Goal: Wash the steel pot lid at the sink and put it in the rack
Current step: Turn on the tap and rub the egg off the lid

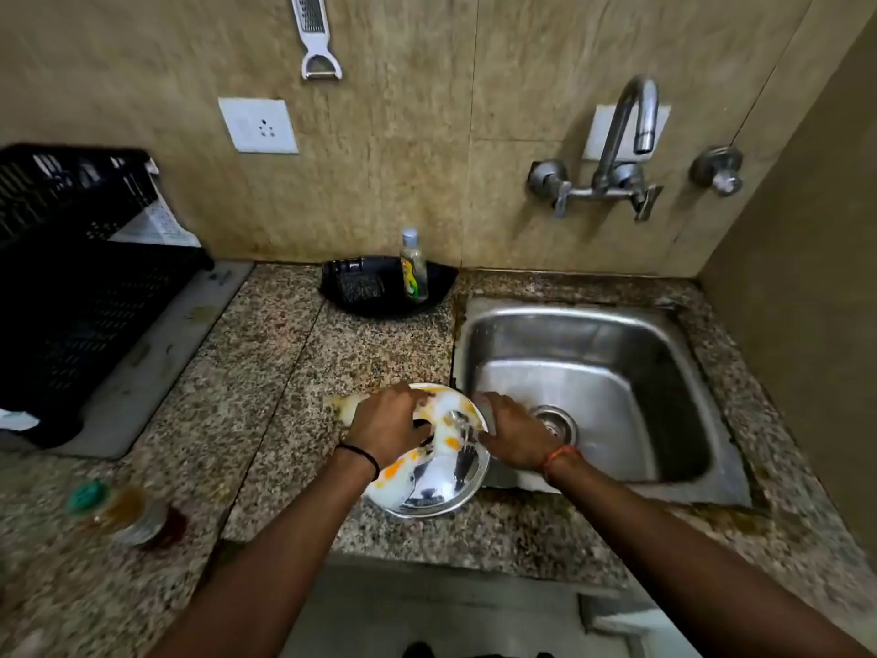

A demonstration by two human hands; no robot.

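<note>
Hands meet at lower centre: our left hand (387, 422) grips the round, shiny steel lid (429, 482), smeared white and orange. Our right hand (515, 432) clasps its edge beside the steel sink (593, 320); speckled granite counter (265, 372) beneath.

— What do you see on the wall ahead of you?
— A grater-peeler (315, 36) hanging above a white socket plate (258, 125).
— And on your granite counter (265, 372)?
— A black tray (389, 289) against the wall holds a clear bottle (413, 267) and a dark scrubber (359, 284). Near your left, a blurred green-capped jar (116, 508) lies on its side.
</note>
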